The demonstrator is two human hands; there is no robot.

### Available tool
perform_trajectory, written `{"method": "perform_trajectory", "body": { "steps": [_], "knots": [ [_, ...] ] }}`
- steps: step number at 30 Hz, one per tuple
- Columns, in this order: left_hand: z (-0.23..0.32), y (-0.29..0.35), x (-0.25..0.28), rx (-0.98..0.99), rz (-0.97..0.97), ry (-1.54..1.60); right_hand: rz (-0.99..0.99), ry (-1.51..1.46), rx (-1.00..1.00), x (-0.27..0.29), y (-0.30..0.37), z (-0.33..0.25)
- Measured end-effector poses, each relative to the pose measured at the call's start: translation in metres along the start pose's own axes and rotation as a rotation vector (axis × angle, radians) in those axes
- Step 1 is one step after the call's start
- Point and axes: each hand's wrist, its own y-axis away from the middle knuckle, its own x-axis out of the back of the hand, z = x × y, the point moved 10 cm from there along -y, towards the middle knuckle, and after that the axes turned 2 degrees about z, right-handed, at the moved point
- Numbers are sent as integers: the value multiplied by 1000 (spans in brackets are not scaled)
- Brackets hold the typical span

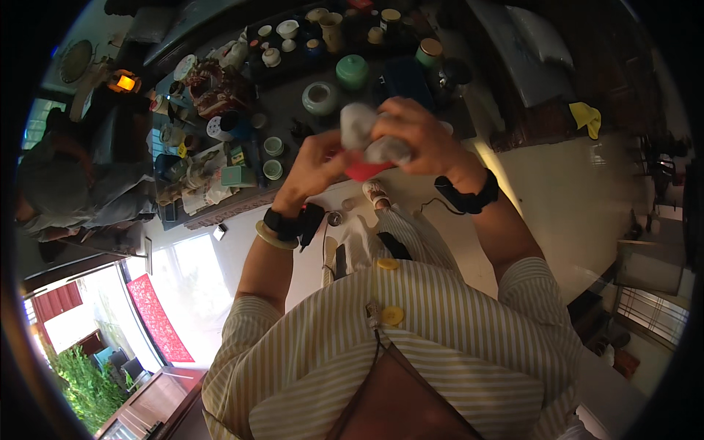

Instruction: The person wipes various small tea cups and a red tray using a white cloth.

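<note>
Above the near edge of the dark table (286, 180), both my hands are raised close together. My right hand (425, 139) is closed around a pale grey-white bundle (357, 123), blurred and perhaps cloth; part of it bulges out beside the fingers. Below it, between the hands, is a bright red piece (367, 170) whose kind I cannot make out. My left hand (314, 167) has its fingers curled in and pressed against the red piece's left side. The left fingertips are partly hidden.
Crowding the table are a green lidded jar (352, 72), a pale round pot (320, 97), two small cups (273, 146), a green box (237, 176) and a reddish-brown carving (214, 89). Another person (73, 161) sits at left. A yellow cloth (585, 119) hangs at right.
</note>
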Motion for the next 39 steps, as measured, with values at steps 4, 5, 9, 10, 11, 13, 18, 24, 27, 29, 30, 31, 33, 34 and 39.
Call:
{"method": "perform_trajectory", "body": {
  "steps": [4, 5, 9, 10, 11, 13, 18, 24, 27, 29, 30, 31, 33, 34, 39],
  "knots": [
    [-18, -11, 13, -41, 236, 158, 287, -244, -149, 24, -3, 39],
    [-22, -10, 18, -101, 380, 322, 279, -597, -517, 6, 14, 80],
    [-42, -9, 7, -118, 591, 292, 771, -1687, -1121, -95, 93, 123],
    [-47, -10, 1, -103, 573, 137, 791, -1765, -1065, -120, 108, 131],
    [-23, -11, -15, -349, 458, -201, 681, -2009, -1091, -153, 117, 108],
    [-18, -15, -52, -586, 245, -576, 593, -2201, -1226, -194, 148, 84],
    [-153, -28, -60, -547, -3, -919, 509, -1783, -1461, -151, 226, 128],
    [-348, -50, -44, -228, -293, -1299, 828, -1583, -1569, -90, 359, 196],
    [-366, -69, -29, -200, -139, -1424, 1046, -1530, -1784, -94, 391, 198],
    [-360, -70, -21, -144, -17, -1377, 957, -1571, -1795, -107, 402, 199],
    [-340, -74, -12, -88, 1, -1319, 933, -1598, -1794, -114, 404, 198],
    [-326, -75, 3, -25, 30, -1272, 1014, -1584, -1898, -121, 389, 190],
    [-307, -63, 43, 40, 236, -1266, 947, -1643, -1916, -130, 379, 187],
    [-304, -55, 63, 69, 335, -1259, 921, -1669, -1924, -136, 376, 185],
    [-360, -46, 102, 226, 214, -1494, 766, -1692, -1954, -168, 363, 195]
  ]
}}
